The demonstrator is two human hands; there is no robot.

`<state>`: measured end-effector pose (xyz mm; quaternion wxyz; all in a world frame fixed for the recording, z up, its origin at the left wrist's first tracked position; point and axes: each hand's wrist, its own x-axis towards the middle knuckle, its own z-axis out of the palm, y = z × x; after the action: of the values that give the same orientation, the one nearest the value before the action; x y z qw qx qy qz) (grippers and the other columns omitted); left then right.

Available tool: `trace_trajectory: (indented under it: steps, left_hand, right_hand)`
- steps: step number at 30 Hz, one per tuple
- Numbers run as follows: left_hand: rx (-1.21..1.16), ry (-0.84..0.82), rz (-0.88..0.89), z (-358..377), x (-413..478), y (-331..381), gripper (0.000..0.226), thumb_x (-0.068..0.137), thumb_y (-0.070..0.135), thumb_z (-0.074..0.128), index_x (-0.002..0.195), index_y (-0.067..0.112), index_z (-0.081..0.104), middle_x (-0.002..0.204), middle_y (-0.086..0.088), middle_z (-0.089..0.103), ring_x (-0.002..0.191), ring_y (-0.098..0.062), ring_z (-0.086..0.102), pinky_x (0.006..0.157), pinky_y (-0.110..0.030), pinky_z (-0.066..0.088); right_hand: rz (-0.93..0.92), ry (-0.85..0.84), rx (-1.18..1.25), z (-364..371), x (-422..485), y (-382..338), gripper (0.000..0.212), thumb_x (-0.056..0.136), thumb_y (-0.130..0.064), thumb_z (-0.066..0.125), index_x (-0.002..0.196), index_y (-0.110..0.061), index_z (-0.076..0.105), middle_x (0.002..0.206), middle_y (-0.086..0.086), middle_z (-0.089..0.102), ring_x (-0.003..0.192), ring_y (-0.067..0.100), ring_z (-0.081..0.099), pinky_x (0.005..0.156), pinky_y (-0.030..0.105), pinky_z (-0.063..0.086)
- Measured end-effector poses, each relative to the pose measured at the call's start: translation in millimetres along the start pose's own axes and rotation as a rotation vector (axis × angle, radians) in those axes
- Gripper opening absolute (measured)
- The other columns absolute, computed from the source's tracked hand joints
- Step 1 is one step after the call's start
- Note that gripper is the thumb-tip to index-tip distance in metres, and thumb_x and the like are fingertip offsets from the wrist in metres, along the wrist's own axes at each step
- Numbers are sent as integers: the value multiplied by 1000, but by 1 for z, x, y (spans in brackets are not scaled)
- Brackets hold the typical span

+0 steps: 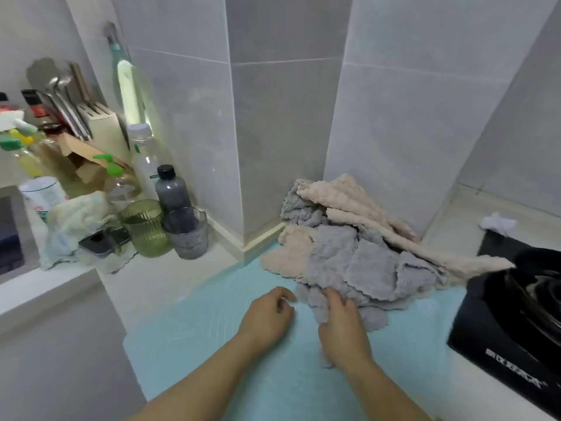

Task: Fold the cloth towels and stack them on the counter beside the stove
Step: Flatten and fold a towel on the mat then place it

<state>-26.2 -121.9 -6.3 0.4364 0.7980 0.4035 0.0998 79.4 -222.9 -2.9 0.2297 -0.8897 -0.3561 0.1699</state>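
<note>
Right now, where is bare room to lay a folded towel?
The blue mat is bare left of the left hand and along its near edge. The towel pile fills the back right beside the stove; glasses and bottles crowd the left side.

Your right hand (343, 326) grips the near edge of a grey towel (358, 262), heaped with beige towels (349, 202) on a pale-blue mat (188, 335). Your left hand (267, 314), loosely curled, hovers just beside it, left of the black stove (510, 323).

Left grip (267, 314) and right grip (343, 328) are bare, as are both forearms (209, 381).
</note>
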Motion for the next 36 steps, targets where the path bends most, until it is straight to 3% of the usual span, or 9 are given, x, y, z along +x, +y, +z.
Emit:
trace_trajectory:
  steps: [7, 12, 14, 17, 20, 23, 26, 28, 36]
  left_hand:
    - [154, -267, 277, -48, 51, -19, 23, 92, 21, 44, 109, 29, 57, 95, 8, 60, 79, -6, 53, 68, -12, 38]
    - [-12, -392, 361, -72, 58, -9, 25, 89, 14, 51, 87, 39, 51, 83, 10, 58, 69, -6, 53, 60, -14, 40]
    - [-32, -437, 436, -78, 56, -4, 28, 85, 14, 59, 94, 39, 51, 94, 8, 58, 77, -6, 55, 70, -17, 45]
    - [91, -432, 645, -82, 53, 3, 63, 74, 23, 68, 129, 34, 42, 133, 7, 43, 124, -12, 40, 104, -24, 32]
    - [129, -346, 736, -87, 46, 12, 83, 61, 43, 64, 138, 35, 33, 142, 8, 30, 131, -16, 26, 106, -27, 23]
    - [62, -321, 788, -90, 43, 11, 69, 67, 37, 63, 133, 31, 44, 136, 7, 39, 127, -15, 31, 102, -23, 23]
    - [-73, -368, 811, -85, 45, -8, 30, 85, 9, 60, 111, 24, 60, 113, 9, 59, 111, -10, 51, 85, -10, 34]
    - [-162, -414, 757, -84, 48, -25, 25, 88, 5, 56, 96, 29, 59, 96, 16, 62, 97, -7, 56, 76, -5, 38]
    - [-203, -201, 840, -96, 37, -95, 25, 85, 14, 62, 78, 25, 41, 74, 6, 43, 69, -14, 41, 62, -26, 31]
  right_hand:
    - [342, 364, 333, 4, -7, -44, 47, 83, -12, 56, 126, -20, 41, 113, 2, 55, 105, 27, 54, 73, 29, 38]
    - [354, 653, 527, -16, -29, -83, 31, 76, -3, 60, 102, -18, 50, 78, -7, 52, 77, 18, 52, 60, 21, 37]
    - [332, 728, 682, -24, -36, -100, 29, 76, 1, 58, 97, -18, 52, 73, -1, 52, 68, 16, 52, 61, 23, 39]
    - [236, 783, 968, -37, -46, -123, 27, 80, 10, 50, 95, -13, 53, 56, -6, 47, 51, 7, 47, 55, 19, 40]
    - [152, 753, 1282, -40, -57, -139, 22, 69, 1, 54, 83, -16, 55, 53, -3, 49, 48, 10, 48, 47, 17, 42]
    - [123, 734, 1498, -30, -65, -138, 21, 65, 0, 51, 78, -16, 55, 66, 3, 61, 59, 15, 57, 56, 24, 45]
    - [188, 807, 1430, -7, -71, -129, 23, 77, 8, 48, 75, -15, 54, 65, 4, 55, 58, 15, 51, 50, 21, 42]
    - [252, 866, 1272, 16, -74, -119, 26, 82, 9, 45, 74, -14, 54, 64, 3, 53, 56, 14, 49, 50, 22, 40]
    - [382, 927, 972, 117, -86, -113, 18, 87, -2, 54, 76, -17, 57, 74, 4, 57, 63, 16, 51, 58, 27, 41]
